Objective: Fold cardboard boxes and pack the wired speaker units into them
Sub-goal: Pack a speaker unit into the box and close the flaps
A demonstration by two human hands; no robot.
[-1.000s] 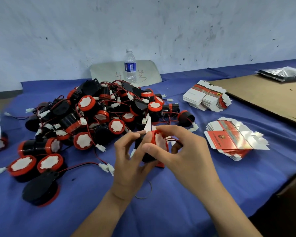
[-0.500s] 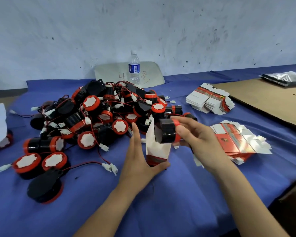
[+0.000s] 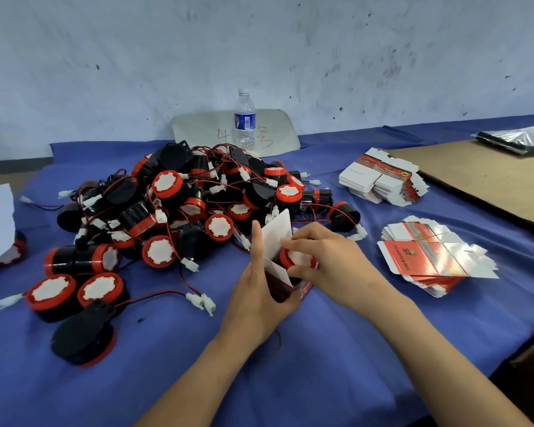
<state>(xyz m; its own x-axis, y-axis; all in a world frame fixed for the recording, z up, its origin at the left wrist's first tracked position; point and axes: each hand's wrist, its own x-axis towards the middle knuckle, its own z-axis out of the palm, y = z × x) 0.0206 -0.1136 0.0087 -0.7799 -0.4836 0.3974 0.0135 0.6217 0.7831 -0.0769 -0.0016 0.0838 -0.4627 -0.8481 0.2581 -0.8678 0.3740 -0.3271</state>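
A small red and white cardboard box (image 3: pixel 276 238) stands upright on the blue cloth with its white flap raised. My left hand (image 3: pixel 259 291) holds the box from the left side and beneath, fingers straight up along its wall. My right hand (image 3: pixel 324 260) grips a black speaker unit with a red rim and white face (image 3: pixel 298 259), which sits partly inside the box's open top. A big heap of wired speaker units (image 3: pixel 179 204) lies just behind and to the left.
Two stacks of flat box blanks lie to the right, one near (image 3: pixel 429 257) and one farther back (image 3: pixel 383 180). A water bottle (image 3: pixel 245 118) stands at the wall. A brown cardboard sheet (image 3: pixel 487 177) covers the right side. The table's edge runs at lower right.
My right hand has brought the speaker unit down from above the box into its open top. My left hand has stayed on the box, which now stands a little lower in view.
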